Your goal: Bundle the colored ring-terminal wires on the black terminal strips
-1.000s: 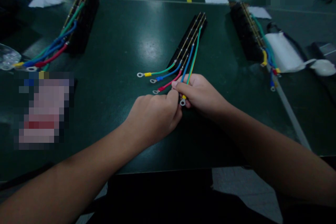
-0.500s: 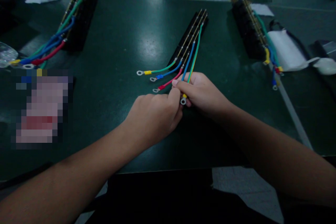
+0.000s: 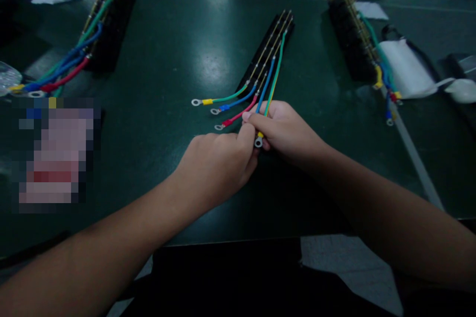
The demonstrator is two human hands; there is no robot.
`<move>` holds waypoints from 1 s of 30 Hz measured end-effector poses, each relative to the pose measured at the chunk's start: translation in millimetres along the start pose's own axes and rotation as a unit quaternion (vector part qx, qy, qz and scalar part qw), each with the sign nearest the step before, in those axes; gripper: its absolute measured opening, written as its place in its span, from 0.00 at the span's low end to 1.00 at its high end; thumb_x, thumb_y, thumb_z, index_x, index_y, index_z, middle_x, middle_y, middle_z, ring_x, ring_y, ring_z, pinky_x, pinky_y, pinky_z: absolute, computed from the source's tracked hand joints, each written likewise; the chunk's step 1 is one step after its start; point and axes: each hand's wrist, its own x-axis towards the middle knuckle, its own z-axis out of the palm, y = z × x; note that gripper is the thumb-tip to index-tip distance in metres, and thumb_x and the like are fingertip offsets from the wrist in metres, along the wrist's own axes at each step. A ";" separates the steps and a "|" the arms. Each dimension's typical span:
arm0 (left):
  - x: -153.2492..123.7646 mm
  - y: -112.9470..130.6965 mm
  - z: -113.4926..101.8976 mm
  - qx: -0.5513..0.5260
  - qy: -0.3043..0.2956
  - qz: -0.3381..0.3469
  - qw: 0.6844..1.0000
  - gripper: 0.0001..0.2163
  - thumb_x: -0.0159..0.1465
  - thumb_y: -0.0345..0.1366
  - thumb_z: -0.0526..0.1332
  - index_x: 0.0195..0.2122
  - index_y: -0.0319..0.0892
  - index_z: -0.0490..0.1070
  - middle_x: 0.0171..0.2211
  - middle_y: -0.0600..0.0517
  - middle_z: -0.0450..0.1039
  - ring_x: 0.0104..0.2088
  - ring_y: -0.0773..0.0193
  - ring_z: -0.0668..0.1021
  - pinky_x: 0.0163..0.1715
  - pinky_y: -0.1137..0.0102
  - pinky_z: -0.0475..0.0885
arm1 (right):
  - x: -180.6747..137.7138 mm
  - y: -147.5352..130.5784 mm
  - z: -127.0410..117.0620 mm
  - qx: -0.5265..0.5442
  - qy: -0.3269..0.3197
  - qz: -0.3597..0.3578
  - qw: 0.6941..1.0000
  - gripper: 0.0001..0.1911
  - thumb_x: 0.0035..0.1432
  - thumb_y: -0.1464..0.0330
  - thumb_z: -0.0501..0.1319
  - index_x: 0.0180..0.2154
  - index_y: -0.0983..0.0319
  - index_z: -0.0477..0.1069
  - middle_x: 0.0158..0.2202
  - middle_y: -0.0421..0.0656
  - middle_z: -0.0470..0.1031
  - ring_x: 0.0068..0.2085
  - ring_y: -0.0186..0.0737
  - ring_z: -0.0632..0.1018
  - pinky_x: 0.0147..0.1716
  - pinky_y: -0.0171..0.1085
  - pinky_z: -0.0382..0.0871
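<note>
A long black holder [image 3: 267,49] lies slantwise on the dark green table [image 3: 174,59], with several coloured wires running out of its near end. A green wire [image 3: 226,98], a blue one [image 3: 238,105] and a red one [image 3: 240,116] fan out to the left, each ending in a ring terminal. My right hand [image 3: 284,131] is closed round a green wire and a blue wire [image 3: 268,86] near their ends. My left hand [image 3: 217,168] is closed, its fingertips pinched by the yellow-sleeved ring terminal [image 3: 258,141] between both hands.
A second black holder with coloured wires [image 3: 100,25] lies at the far left and a third [image 3: 353,39] at the far right. A white cloth [image 3: 405,74] sits beside the right one. A blurred patch [image 3: 55,153] covers something at the left. The table's near edge [image 3: 238,240] runs below my arms.
Both hands stay closed on the wire ends in the same spot. The whole view has shifted slightly; nothing was let go or picked up.
</note>
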 end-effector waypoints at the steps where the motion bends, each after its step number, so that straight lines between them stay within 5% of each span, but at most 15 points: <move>1: 0.2 0.0 0.0 0.001 0.000 0.000 1.000 0.18 0.72 0.40 0.51 0.55 0.33 0.69 0.36 0.39 0.82 0.31 0.46 0.85 0.28 0.61 0.76 | 0.0 0.2 -0.1 0.001 0.000 -0.001 1.000 0.15 0.68 0.71 0.58 0.26 0.62 0.69 0.16 0.37 0.63 0.18 0.30 0.63 0.17 0.31 0.54; 30: -0.1 1.6 0.1 -0.001 -0.021 -0.004 1.000 0.20 0.73 0.40 0.50 0.57 0.31 0.67 0.37 0.38 0.82 0.31 0.45 0.85 0.29 0.60 0.77 | -0.2 0.4 0.1 -0.009 0.009 0.001 1.000 0.15 0.68 0.70 0.59 0.26 0.62 0.68 0.16 0.36 0.63 0.18 0.30 0.63 0.17 0.31 0.53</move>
